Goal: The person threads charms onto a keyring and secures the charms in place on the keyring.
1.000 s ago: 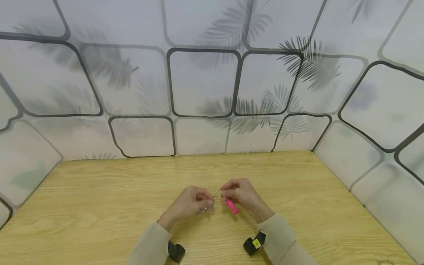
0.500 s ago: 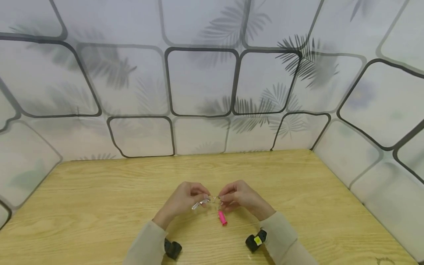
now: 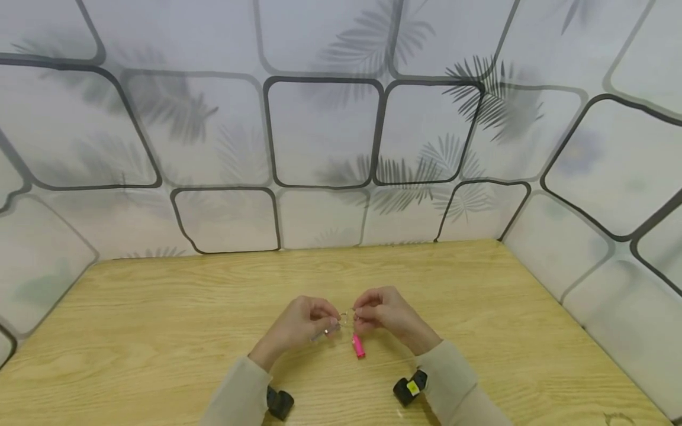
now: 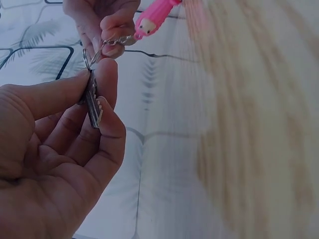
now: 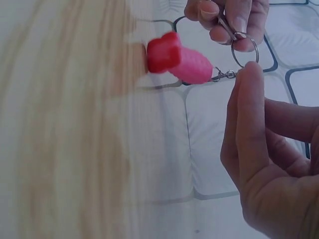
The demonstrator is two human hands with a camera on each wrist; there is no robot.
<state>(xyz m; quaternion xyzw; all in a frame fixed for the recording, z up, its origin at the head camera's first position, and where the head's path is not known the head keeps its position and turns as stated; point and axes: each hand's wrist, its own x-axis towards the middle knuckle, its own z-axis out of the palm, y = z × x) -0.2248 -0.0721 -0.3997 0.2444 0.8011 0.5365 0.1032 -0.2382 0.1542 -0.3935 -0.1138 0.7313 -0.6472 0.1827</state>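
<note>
Between the thumb and fingers of my left hand (image 3: 298,324) a metal key (image 4: 93,104) is pinched, its toothed blade pointing back toward the palm. A thin metal key ring (image 5: 257,50) runs from the key's head to the fingertips of my right hand (image 3: 388,313), which pinch its other side. From there a short chain (image 5: 224,75) leads to a pink figure-shaped charm (image 3: 358,346), hanging free below the right fingers. A small pale face with dark eyes shows on the charm in the left wrist view. Fingertips partly hide the ring's far side.
Both hands are held above a light wood-grain table (image 3: 160,331). Pale patterned sheeting (image 3: 325,136) rises behind the table and along its sides. A black wrist camera (image 3: 279,403) sits at the left cuff, another black camera (image 3: 409,389) at the right.
The pink charm has swung from beside the right fingers to hang lower and further left. Both hands shifted slightly, coming closer and then parting a little, with the key and ring still held.
</note>
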